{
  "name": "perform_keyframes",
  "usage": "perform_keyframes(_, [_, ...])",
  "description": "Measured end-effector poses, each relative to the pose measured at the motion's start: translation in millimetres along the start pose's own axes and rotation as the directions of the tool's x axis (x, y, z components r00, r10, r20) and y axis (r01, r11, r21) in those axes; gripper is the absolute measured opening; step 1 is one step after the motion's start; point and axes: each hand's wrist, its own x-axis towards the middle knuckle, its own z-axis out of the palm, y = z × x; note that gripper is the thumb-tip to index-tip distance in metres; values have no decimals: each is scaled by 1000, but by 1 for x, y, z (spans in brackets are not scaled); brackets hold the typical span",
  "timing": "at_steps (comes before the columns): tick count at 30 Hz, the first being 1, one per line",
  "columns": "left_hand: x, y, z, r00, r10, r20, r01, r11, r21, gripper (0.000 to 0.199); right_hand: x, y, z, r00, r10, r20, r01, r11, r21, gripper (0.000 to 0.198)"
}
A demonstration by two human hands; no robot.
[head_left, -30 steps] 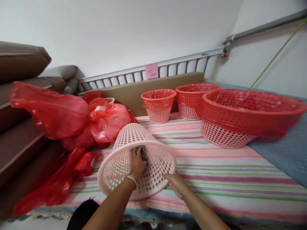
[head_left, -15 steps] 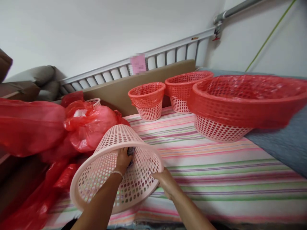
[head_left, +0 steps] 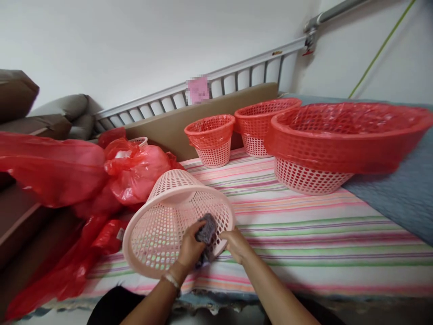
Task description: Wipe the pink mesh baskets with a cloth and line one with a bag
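Note:
A pale pink perforated plastic basket (head_left: 172, 183) lies on its side, its round mouth tilted towards me. My left hand (head_left: 192, 246) is at the basket's mouth, closed on a crumpled grey cloth (head_left: 207, 229) that lies against the inner wall on the right. My right hand (head_left: 235, 244) grips the basket's rim on the right side, thumb at the inside edge and the other fingers mostly hidden. The basket rests on a striped sheet (head_left: 304, 225).
Three baskets lined with red bags stand behind: a small one (head_left: 213, 155), a middle one (head_left: 255, 145) and a large one (head_left: 311, 176). Red plastic bags (head_left: 135, 171) pile up at the left. A radiator (head_left: 230, 83) runs along the wall. Blue fabric (head_left: 402, 203) covers the right side.
My left hand has drawn the cloth from deep inside the basket towards its mouth at the lower right. The basket has shifted slightly right in view; my right hand stays on its rim.

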Motion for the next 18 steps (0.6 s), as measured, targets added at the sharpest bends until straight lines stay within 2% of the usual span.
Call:
perform_keyframes(4, [-53,14,-1,985,57,165,-67,996,57,60,-10,0,1,998,-65,-5,65,998,15,45])
perform_keyframes(7, [-53,14,-7,982,95,164,-118,983,137,66,-19,0,3,999,-35,25,34,999,26,48])
perform_keyframes(9, [-29,13,-11,986,122,114,-146,963,228,69,-25,1,4,1000,7,29,-8,999,41,50])
perform_keyframes(11, [8,11,-15,989,144,44,-151,929,338,68,-31,2,5,998,40,43,-41,998,39,45])
perform_keyframes(12, [28,9,-17,991,132,-29,-109,907,406,64,-34,3,5,997,49,58,-51,998,34,41])
perform_keyframes(14, [64,3,-21,987,119,-105,-61,893,445,60,-38,4,5,993,70,94,-73,997,33,35])
perform_keyframes(16, [90,-7,-25,986,107,-130,-34,882,470,57,-40,5,6,990,85,116,-92,994,58,37])
perform_keyframes(18, [102,-20,-27,987,110,-116,-38,867,497,58,-39,5,5,986,113,123,-124,988,86,40])
